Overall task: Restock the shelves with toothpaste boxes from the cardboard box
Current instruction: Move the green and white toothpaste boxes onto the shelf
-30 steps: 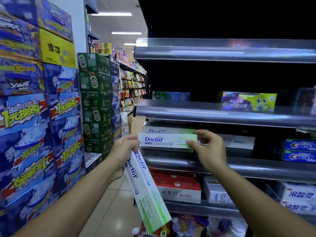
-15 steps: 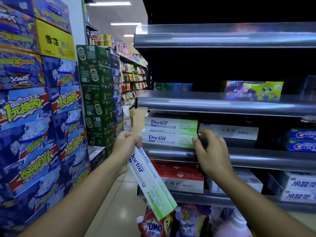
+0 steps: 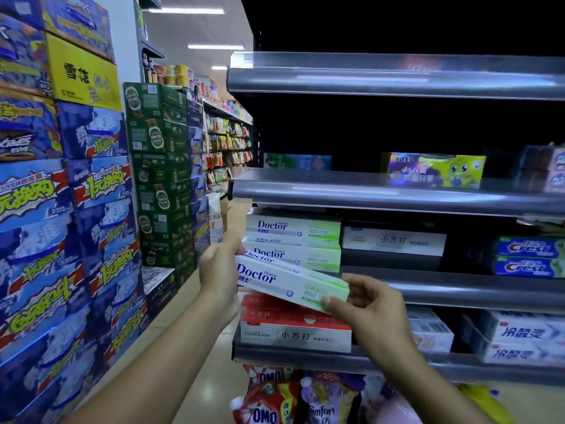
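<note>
Shop shelving ahead: off the left end of the middle shelf [image 3: 458, 290], left hand [image 3: 220, 270] and right hand [image 3: 374, 309] grip a tilted toothpaste box [image 3: 290, 281] by its ends; shoved crooked, it could, seemingly, topple the stack [image 3: 293, 240].

Single wide-angle head view, forward and slightly downward, close before the shelves [image 3: 397, 195].

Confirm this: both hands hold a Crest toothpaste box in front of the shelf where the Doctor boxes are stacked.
Not quite: the brand is wrong. In the head view the left hand and right hand hold a Doctor toothpaste box, not a Crest one, in front of the shelf where the stacked Doctor boxes sit.
</note>
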The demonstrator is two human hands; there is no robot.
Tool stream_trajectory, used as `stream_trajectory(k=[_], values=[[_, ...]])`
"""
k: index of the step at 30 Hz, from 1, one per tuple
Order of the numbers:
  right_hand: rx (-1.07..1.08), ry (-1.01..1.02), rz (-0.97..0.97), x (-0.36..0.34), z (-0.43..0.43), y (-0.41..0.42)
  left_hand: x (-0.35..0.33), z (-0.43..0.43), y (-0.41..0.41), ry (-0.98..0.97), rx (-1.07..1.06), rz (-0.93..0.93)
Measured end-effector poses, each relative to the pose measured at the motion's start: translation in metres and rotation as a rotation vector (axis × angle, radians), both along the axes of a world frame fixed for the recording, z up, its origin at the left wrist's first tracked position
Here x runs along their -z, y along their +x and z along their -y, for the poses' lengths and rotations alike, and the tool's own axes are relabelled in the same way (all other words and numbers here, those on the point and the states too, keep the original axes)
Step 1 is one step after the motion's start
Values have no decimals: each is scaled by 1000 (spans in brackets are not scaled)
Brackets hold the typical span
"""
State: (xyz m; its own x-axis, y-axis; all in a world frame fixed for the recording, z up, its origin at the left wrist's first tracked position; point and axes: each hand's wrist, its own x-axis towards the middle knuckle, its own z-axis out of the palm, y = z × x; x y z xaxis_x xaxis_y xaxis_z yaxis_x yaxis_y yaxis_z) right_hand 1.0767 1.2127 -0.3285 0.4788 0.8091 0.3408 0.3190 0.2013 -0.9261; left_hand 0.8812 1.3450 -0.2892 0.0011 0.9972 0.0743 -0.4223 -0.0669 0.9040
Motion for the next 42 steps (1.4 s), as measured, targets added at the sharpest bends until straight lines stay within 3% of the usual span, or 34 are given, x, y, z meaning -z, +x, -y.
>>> stream_trajectory(k=[8,12,15,19,31,42], values=[[114,149,70,-42,-42,27,-9,-13,0,246,-17,-193],[148,166,86,-59,-72,27,-14,-39,0,227,-106,-420],[208,86,205,-55,-86,30,-12,-52,4,197,-93,-603],[246,63,310,-46,-92,33,-5,-58,9,219,-18,-602],[249,-38,381,-49,-112,51,8,-64,17,297,-203,-771],[302,-240,500,-63,-140,51,-1,-86,32,218,-189,-867]])
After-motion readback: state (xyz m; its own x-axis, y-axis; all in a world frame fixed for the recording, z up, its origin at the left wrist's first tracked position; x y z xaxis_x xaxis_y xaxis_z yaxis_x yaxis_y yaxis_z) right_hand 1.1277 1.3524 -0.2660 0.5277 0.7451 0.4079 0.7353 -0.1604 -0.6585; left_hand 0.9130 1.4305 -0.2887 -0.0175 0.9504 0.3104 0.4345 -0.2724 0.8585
